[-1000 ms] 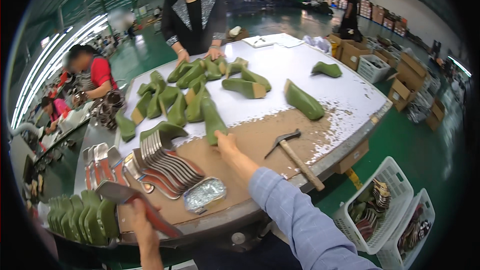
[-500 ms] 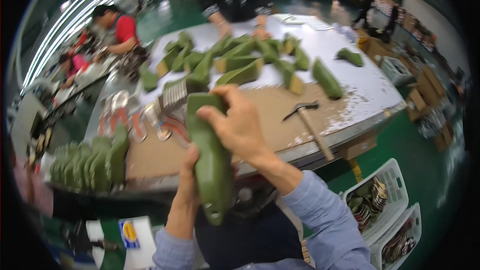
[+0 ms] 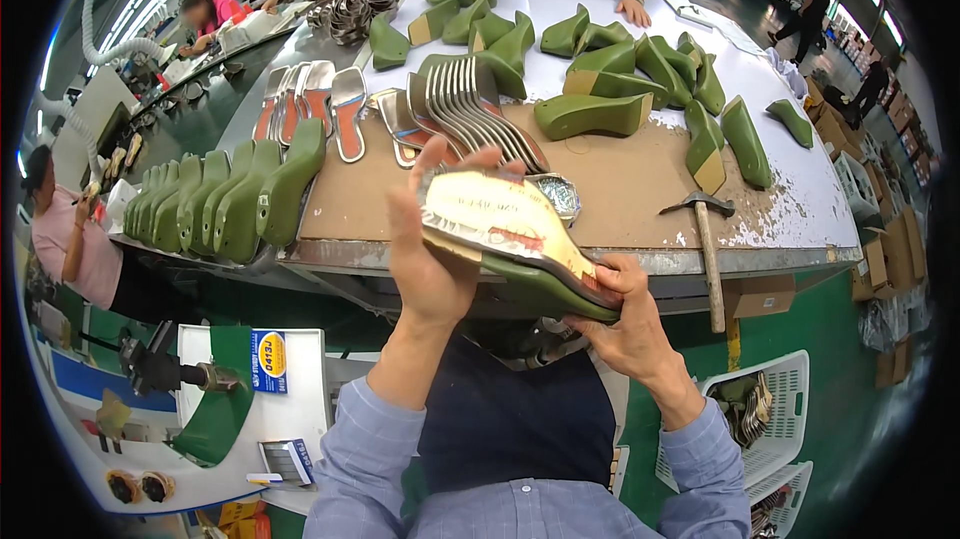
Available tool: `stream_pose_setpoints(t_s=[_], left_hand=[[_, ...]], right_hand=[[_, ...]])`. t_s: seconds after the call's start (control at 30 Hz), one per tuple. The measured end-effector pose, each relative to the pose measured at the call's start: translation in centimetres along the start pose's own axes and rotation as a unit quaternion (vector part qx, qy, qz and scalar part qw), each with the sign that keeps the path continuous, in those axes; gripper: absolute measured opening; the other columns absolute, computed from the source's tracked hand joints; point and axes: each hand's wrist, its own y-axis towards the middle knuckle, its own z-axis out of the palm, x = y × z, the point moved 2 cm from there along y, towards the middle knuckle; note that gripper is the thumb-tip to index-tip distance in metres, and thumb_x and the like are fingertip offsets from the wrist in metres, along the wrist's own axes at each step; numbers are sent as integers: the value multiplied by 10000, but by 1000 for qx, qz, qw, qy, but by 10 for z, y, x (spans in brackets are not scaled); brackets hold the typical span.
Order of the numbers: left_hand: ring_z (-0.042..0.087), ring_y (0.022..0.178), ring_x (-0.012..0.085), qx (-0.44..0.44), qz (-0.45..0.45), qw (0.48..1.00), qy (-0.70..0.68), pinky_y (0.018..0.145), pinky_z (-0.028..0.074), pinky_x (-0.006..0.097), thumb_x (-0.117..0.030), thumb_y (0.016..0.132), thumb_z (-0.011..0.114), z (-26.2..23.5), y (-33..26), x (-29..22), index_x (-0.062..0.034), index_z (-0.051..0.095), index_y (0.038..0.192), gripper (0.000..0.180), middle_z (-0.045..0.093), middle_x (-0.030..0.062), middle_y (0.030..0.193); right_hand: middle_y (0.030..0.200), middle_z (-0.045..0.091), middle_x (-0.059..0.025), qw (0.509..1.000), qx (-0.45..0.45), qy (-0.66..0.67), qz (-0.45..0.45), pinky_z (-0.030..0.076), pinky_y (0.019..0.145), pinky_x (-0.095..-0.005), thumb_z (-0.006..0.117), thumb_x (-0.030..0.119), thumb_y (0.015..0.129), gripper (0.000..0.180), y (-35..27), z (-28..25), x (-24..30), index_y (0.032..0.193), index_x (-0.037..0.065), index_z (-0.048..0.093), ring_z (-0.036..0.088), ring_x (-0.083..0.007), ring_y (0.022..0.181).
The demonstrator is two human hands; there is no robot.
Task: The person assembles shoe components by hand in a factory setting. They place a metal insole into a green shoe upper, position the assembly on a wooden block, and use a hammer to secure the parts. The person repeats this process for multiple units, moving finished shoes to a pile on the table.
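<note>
Between my hands, in front of the table edge, a green shoe last (image 3: 535,277) is tilted with its sole side up. A pale insole (image 3: 500,209) covers that side, narrowing to a dark end at the right. My left hand (image 3: 430,259) cups the broad toe end, fingers behind it and partly hidden. My right hand (image 3: 630,324) grips the heel end, thumb on the insole and fingers below. Just beyond, a fanned row of curved insoles (image 3: 480,109) rests on the brown board (image 3: 600,199). Several red-and-silver insoles (image 3: 348,117) lie to its left.
Green lasts stand in a row (image 3: 215,204) at the table's left; more (image 3: 595,114) lie scattered farther back. A hammer (image 3: 706,239) overhangs the front edge at right. Crates (image 3: 780,419) sit lower right. Another person's hands (image 3: 632,9) rest at the table's far side.
The last has been turned from upright, green side showing, to crosswise with its insole up. My right hand has moved from its top to the heel end; my left now holds the toe end.
</note>
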Motion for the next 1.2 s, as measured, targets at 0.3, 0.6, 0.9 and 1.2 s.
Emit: stream_pose_setpoints(t_s=[0.3,0.6,0.9,1.2], left_hand=[[676,1072,234,25,-4,735,678,949,515,351,92,862,516,-78,-8,-26,-12,700,1232,427,721,114,1177],[728,976,339,273,-167,429,845,871,575,448,-290,778,798,-64,96,75,-100,798,999,291,758,175,960],[719,889,377,193,-80,562,800,840,570,476,-131,820,701,-80,94,80,-72,752,914,122,747,175,897],[731,807,269,194,-83,798,564,736,551,339,-101,923,725,10,39,38,3,703,963,113,739,144,858]], right_hand=[[1205,540,-205,990,88,-107,-38,510,853,-480,849,51,684,614,-11,23,-9,1215,97,544,583,-407,992],[1228,565,-225,992,53,-110,-29,534,869,-494,887,45,679,651,-25,26,-17,1209,109,516,618,-424,1050],[1197,547,-244,992,63,-104,-43,546,803,-465,876,-23,668,713,-19,28,-11,1221,107,444,630,-433,983],[1221,566,-216,992,57,-102,-40,531,860,-491,864,37,691,654,-24,23,-18,1241,100,514,612,-426,1048]])
